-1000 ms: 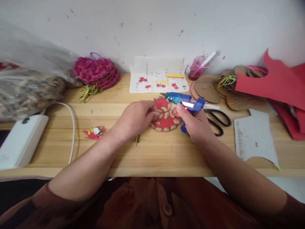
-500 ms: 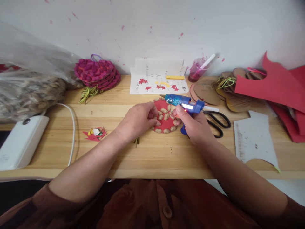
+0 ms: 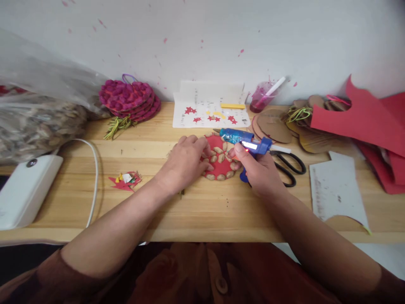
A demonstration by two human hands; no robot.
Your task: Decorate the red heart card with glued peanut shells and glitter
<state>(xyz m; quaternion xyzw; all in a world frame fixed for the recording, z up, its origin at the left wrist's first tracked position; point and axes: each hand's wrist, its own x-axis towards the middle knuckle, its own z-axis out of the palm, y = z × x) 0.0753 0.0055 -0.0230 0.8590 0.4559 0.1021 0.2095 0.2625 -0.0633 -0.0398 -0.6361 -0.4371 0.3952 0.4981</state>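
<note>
A round red disc [image 3: 219,169] lies flat on the table, with tan peanut shells [image 3: 220,158] along its rim and across its middle. My left hand [image 3: 186,158] is at the disc's left edge, its fingers curled and thumb down on the rim; whether a loose shell is under them is hidden. My right hand [image 3: 257,169] is wrapped round a blue hot glue gun [image 3: 237,135], whose nozzle points left above the disc's far edge. Fingertips of that hand also reach the disc's right edge. Black-handled scissors [image 3: 288,166] lie just right of the glue gun.
Red and yellow cutouts lie on a white sheet [image 3: 180,120] at the back. A cup [image 3: 261,99] holds a white pen. Left stand purple bumpy discs [image 3: 129,99], a bag of shells [image 3: 38,126], a white power bank [image 3: 31,190] and scraps [image 3: 126,180]. Cardboard [image 3: 275,126] and red sheets [image 3: 360,114] are right.
My left hand has shifted slightly left, with its fingers spread further over the disc's left edge. My right hand keeps the glue gun in nearly the same place. The view has tilted slightly.
</note>
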